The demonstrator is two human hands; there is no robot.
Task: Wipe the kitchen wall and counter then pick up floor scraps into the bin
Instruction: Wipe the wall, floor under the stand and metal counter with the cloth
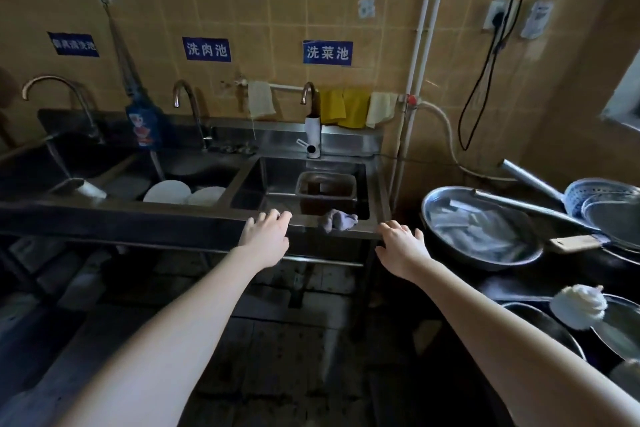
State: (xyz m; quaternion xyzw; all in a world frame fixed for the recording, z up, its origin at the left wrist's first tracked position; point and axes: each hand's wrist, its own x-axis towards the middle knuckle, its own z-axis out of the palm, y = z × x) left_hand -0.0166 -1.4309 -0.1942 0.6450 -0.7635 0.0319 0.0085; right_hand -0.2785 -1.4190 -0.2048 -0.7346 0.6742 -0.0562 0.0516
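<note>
A crumpled grey rag [337, 220] lies on the front rim of the steel sink unit [194, 218], between my two hands. My left hand [267, 234] reaches toward the rim just left of the rag, fingers apart and holding nothing. My right hand [401, 246] hovers at the unit's right front corner, also open and holding nothing. The yellow tiled wall [284, 10] rises behind the sinks, with blue labels and a no-smoking sign on it. Dark floor tiles [294, 340] lie below; no scraps can be made out there.
The right basin holds a brown plastic tub [325, 185]; the middle basin holds white plates [183, 193]. Yellow and pale cloths [346, 107] hang on a rail. At the right are a steel basin [481, 229], ladles, strainers and a white brush [578, 305].
</note>
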